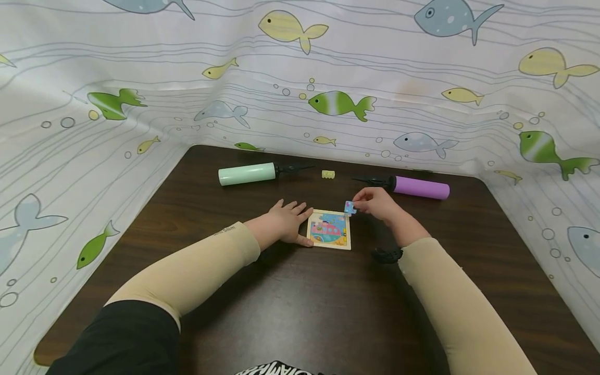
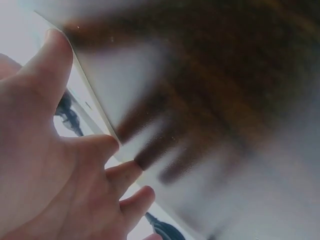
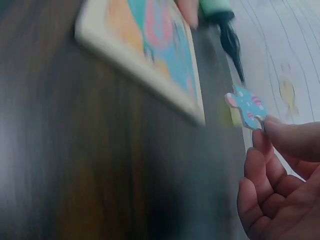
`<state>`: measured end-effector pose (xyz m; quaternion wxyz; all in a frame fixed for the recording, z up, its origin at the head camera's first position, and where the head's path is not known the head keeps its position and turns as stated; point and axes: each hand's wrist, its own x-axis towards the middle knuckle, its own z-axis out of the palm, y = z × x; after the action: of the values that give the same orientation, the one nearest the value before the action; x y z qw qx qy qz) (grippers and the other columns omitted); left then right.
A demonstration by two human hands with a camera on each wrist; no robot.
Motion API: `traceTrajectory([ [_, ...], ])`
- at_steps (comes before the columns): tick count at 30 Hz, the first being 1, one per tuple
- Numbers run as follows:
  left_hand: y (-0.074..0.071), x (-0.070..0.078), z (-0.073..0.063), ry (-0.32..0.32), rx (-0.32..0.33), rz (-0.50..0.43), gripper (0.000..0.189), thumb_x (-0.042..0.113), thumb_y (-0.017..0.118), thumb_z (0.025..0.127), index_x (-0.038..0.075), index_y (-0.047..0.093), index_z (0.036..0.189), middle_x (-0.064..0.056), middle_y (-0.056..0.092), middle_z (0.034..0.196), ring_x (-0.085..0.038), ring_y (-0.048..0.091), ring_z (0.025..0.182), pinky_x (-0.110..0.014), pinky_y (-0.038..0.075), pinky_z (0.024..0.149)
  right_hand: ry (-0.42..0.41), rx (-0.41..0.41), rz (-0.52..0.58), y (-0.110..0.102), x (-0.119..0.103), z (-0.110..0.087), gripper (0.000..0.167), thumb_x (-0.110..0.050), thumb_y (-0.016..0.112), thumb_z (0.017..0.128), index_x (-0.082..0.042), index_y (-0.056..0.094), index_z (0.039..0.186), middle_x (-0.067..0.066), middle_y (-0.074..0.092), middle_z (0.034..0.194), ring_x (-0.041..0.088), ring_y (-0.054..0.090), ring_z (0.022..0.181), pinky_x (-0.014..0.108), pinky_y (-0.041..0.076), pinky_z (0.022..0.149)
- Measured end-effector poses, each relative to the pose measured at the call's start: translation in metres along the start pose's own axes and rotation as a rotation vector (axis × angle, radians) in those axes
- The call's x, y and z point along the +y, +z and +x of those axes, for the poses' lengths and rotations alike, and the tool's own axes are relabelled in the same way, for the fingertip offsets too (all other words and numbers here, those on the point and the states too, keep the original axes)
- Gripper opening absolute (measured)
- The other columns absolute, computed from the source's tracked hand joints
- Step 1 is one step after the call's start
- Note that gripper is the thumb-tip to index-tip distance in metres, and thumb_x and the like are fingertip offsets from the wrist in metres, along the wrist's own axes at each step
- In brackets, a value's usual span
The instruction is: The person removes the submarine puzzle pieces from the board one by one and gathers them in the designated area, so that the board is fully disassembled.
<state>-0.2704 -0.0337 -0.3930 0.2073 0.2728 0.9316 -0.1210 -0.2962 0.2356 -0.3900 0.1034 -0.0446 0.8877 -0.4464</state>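
A square wooden jigsaw puzzle [image 1: 332, 247], partly filled with a pink and blue picture, lies in mid-table in the head view. Thumb and forefinger of my left hand [image 1: 286, 223] rest at its left edge, the fingers spread. In the left wrist view that hand [image 2: 55, 165] appears with straight fingers against a pale blurred surface. My right hand [image 1: 377, 204] pinches a small blue puzzle piece [image 1: 350, 208] over the frame's top right corner. Close up in the right wrist view, the puzzle piece [image 3: 247, 106] shows pink spots and a rounded tab, between thumb and fingertips.
Behind the puzzle lie a mint green hand pump [image 1: 247, 174] on the left and a purple hand pump [image 1: 422, 188] on the right, black nozzles inward. A small yellow block [image 1: 328, 174] sits between them. A fish-patterned curtain [image 1: 281, 114] encloses the table's back and sides.
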Motion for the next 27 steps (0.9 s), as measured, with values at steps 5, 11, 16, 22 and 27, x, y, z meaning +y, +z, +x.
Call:
traceTrajectory([
  [5,-0.001,0.001,-0.002,-0.003,0.0,0.0,0.104,0.083,0.038,0.083,0.025,0.0,0.161,-0.003,0.003,0.166,-0.026,0.006,0.15,-0.054,0.005,0.117,0.06,0.043,-0.021,-0.031,0.023,-0.009,0.022,-0.013,0.061,0.099,0.006,0.064,0.11,0.014,0.06,0.097,0.029,0.054,0.09,0.043,0.048,0.084],
  [11,-0.002,0.001,-0.002,-0.003,-0.003,0.0,0.103,0.082,0.039,0.084,0.024,0.0,0.161,-0.003,0.003,0.166,-0.027,0.006,0.15,-0.054,0.005,0.117,0.123,0.053,-0.051,-0.049,0.039,-0.017,0.024,-0.013,0.058,0.101,0.007,0.063,0.114,0.016,0.059,0.102,0.029,0.052,0.093,0.037,0.046,0.082],
  [16,-0.004,0.002,-0.003,-0.005,-0.004,-0.005,0.103,0.081,0.04,0.084,0.024,0.001,0.161,-0.003,0.003,0.165,-0.027,0.007,0.15,-0.054,0.005,0.117,0.148,0.055,-0.082,-0.049,0.048,-0.017,0.022,-0.011,0.059,0.1,0.007,0.065,0.111,0.015,0.059,0.1,0.028,0.054,0.09,0.036,0.045,0.078],
  [22,-0.002,0.002,-0.004,-0.003,-0.002,-0.008,0.103,0.081,0.04,0.085,0.023,0.001,0.161,-0.004,0.004,0.165,-0.028,0.007,0.15,-0.054,0.005,0.117,0.178,0.068,-0.121,-0.044,0.053,-0.016,0.019,-0.01,0.058,0.1,0.005,0.065,0.109,0.017,0.058,0.104,0.03,0.053,0.093,0.037,0.044,0.078],
  [27,-0.002,0.002,-0.003,0.002,0.008,-0.007,0.103,0.081,0.04,0.085,0.023,0.002,0.161,-0.004,0.004,0.165,-0.027,0.008,0.15,-0.054,0.005,0.117,0.192,0.074,-0.131,-0.045,0.055,-0.016,0.018,-0.01,0.058,0.1,0.004,0.064,0.11,0.018,0.057,0.106,0.031,0.051,0.094,0.037,0.043,0.078],
])
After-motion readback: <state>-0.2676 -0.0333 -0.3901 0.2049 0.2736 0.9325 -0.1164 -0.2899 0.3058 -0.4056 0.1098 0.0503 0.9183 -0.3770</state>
